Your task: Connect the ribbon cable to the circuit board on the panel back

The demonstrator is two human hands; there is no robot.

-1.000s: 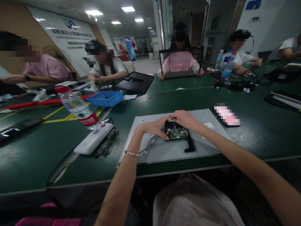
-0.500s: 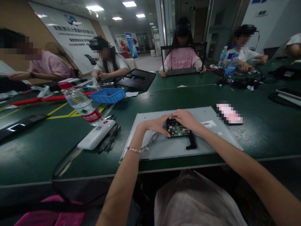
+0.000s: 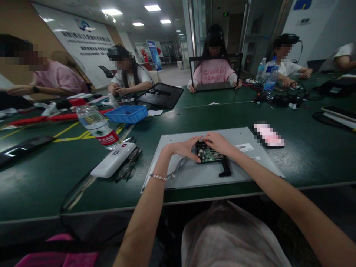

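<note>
A small green circuit board (image 3: 209,154) sits in a black bracket (image 3: 222,167) whose arm runs toward the near edge of a pale grey metal panel (image 3: 194,174). The panel lies flat on the dark green table (image 3: 306,155), close to its near edge, and the board is at about the panel's middle. The left hand (image 3: 182,147) rests on the board's left and far edge, its fingers curled around the corner; the right hand (image 3: 219,142) covers the board's far right corner, fingertips pressed down. Both hands are closed on the board's edges, though whether they pinch it or merely press it cannot be told. A bundle of thin wires (image 3: 178,168) trails from the board's left side across the panel. A white label (image 3: 244,147) is stuck on the panel to the right of the board.

Left of the panel lie a white oblong device (image 3: 112,162) and a pair of glasses (image 3: 128,167), just beside each other; a water bottle (image 3: 96,127) with a red label stands tilted behind them. Right of the panel lies a pink, blurred flat object (image 3: 268,135).

A blue plastic tray (image 3: 126,113) stands farther off on the left; its contents cannot be seen. Other people sit around the table's far side; one holds a black frame (image 3: 215,72) upright.
</note>
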